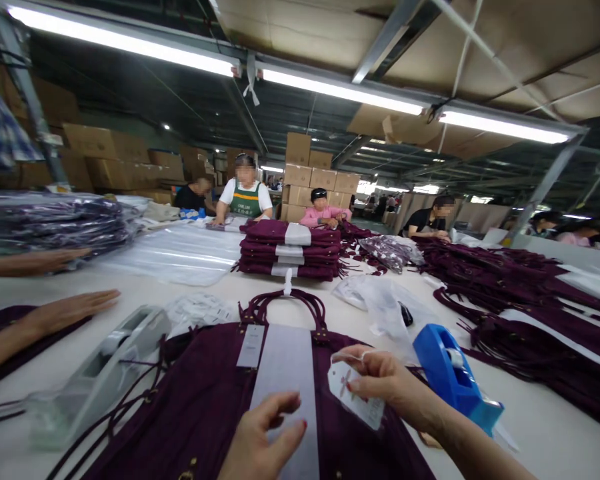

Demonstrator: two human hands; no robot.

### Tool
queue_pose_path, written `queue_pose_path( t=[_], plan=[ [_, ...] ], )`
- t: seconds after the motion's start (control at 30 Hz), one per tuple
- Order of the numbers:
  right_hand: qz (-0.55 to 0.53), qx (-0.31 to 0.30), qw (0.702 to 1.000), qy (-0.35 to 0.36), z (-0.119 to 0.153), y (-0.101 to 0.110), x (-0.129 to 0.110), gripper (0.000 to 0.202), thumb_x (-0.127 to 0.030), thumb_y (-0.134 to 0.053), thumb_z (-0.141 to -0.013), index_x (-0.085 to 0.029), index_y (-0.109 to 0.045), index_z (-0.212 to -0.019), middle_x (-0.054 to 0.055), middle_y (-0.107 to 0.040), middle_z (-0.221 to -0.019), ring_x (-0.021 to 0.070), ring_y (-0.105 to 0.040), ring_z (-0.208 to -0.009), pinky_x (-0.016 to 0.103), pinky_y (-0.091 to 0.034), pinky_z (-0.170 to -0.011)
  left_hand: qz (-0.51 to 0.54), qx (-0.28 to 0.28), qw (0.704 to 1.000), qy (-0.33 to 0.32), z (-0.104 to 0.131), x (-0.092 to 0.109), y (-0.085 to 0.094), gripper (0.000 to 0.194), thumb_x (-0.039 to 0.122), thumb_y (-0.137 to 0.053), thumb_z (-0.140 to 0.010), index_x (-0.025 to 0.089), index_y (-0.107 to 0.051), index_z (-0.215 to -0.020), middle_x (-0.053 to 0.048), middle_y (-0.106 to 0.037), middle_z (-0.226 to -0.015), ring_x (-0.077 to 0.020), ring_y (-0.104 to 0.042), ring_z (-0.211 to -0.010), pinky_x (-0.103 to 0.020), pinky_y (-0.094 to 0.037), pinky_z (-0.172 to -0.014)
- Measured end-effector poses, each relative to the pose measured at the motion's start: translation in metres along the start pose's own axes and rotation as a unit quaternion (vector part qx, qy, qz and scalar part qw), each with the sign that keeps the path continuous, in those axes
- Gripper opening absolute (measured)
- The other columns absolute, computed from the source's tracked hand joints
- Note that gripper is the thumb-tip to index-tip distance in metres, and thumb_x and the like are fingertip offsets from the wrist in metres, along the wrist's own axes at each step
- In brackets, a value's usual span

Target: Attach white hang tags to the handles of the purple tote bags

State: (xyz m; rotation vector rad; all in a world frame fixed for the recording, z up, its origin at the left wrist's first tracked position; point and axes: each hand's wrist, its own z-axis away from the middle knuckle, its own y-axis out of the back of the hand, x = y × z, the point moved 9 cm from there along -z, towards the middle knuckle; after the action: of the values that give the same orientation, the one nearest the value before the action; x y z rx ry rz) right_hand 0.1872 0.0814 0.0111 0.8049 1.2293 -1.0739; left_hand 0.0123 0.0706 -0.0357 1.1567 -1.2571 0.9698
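A dark purple bag (200, 393) lies flat on the white table, its looped handles pointing away. A pale paper band (287, 367) runs down its middle, and a white label (251, 346) hangs at the left handle base. My right hand (380, 383) pinches a white hang tag (353, 393) with a thin string over the bag's right side. Above the lower part of the band is my left hand (270, 433), thumb and fingers apart, with nothing held.
A blue tape dispenser (450, 373) stands right, a pale one (100, 373) left. Banded purple bags (290, 250) are stacked ahead; more bags (510, 280) lie right. A co-worker's hands (80, 307) reach in from the left. Clear plastic (380, 300) lies beyond my right hand.
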Motion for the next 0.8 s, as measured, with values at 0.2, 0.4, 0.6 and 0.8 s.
queue_pose_path(
  t=[0.2,0.4,0.6,0.8],
  plan=[
    [0.111,-0.078,0.99,-0.031,0.003,-0.05,0.018,0.053,-0.025,-0.063,-0.065,-0.015,-0.046,-0.114,-0.006,-0.051,-0.065,0.0044,-0.039,-0.05,0.017,-0.028,-0.046,0.196,-0.033,0.972,0.125,-0.019,0.01,-0.04,0.027,0.036,-0.068,-0.054,0.013,-0.057,-0.06,0.001,-0.052,-0.05,-0.0081,-0.041,-0.048,-0.022,-0.03,-0.05],
    [0.406,0.096,0.867,0.273,0.027,-0.046,-0.022,0.021,-0.01,-0.053,-0.071,-0.019,-0.056,-0.089,0.0,-0.059,-0.075,0.0112,-0.053,-0.068,0.024,-0.041,-0.06,0.216,-0.035,0.975,0.034,-0.002,0.022,-0.019,0.018,0.029,-0.071,-0.059,0.014,-0.063,-0.06,-0.002,-0.057,-0.061,-0.0117,-0.048,-0.061,-0.024,-0.036,-0.061],
    [0.555,0.241,0.579,0.547,0.1,-0.069,-0.045,0.017,-0.005,-0.047,-0.071,-0.019,-0.055,-0.075,0.002,-0.059,-0.075,0.0149,-0.054,-0.079,0.035,-0.039,-0.08,0.092,-0.04,0.991,-0.085,0.027,0.037,0.005,0.006,0.029,-0.07,-0.065,0.023,-0.07,-0.064,-0.006,-0.062,-0.1,-0.0193,-0.053,-0.089,-0.028,-0.04,-0.081],
    [0.56,0.264,0.578,0.531,0.102,-0.062,-0.041,0.014,-0.009,-0.05,-0.074,-0.021,-0.055,-0.077,0.002,-0.059,-0.076,0.0149,-0.055,-0.078,0.035,-0.042,-0.079,0.12,-0.009,0.992,-0.049,0.034,0.031,0.007,0.014,0.033,-0.07,-0.063,0.02,-0.067,-0.061,-0.008,-0.063,-0.096,-0.0191,-0.053,-0.083,-0.03,-0.039,-0.082]
  ],
)
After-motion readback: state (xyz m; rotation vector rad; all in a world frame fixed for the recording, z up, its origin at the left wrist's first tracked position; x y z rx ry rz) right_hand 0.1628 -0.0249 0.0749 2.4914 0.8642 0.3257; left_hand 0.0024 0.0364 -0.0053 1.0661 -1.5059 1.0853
